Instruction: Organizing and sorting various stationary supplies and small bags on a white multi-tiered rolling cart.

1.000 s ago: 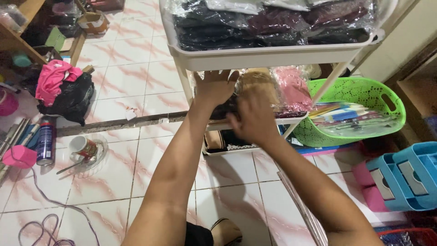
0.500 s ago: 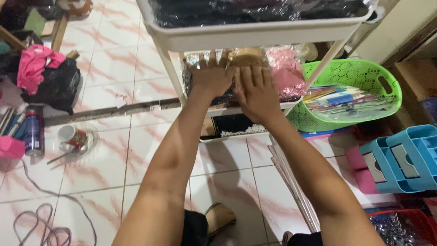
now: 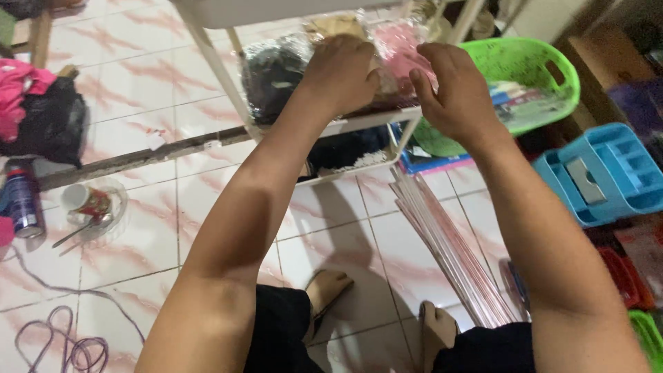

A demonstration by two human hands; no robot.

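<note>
Reaching up toward the top centre of the frame, the left hand (image 3: 342, 76) lay palm-down on the plastic-wrapped packets on the middle shelf of a white rack (image 3: 359, 124), its fingers together and curled over a tan packet (image 3: 335, 27). Just left of that hand sat a dark packet (image 3: 273, 72) in shiny clear wrap. The right hand (image 3: 452, 86) hovered beside it at the upper right of centre, fingers slightly apart and bent, the fingertips at the edge of a pink packet (image 3: 404, 45); whether they actually pinched it could not be told. Behind the right hand, in the upper right, stood a green basket (image 3: 535, 59), and a blue caddy (image 3: 601, 173) sat at the right edge. A bundle of long pinkish strips (image 3: 445, 252) lay on the tiled floor (image 3: 138, 83) below the rack. At the left edge were a spray can (image 3: 22, 200), a cup (image 3: 86, 202) and a black bag (image 3: 45, 128).
</note>
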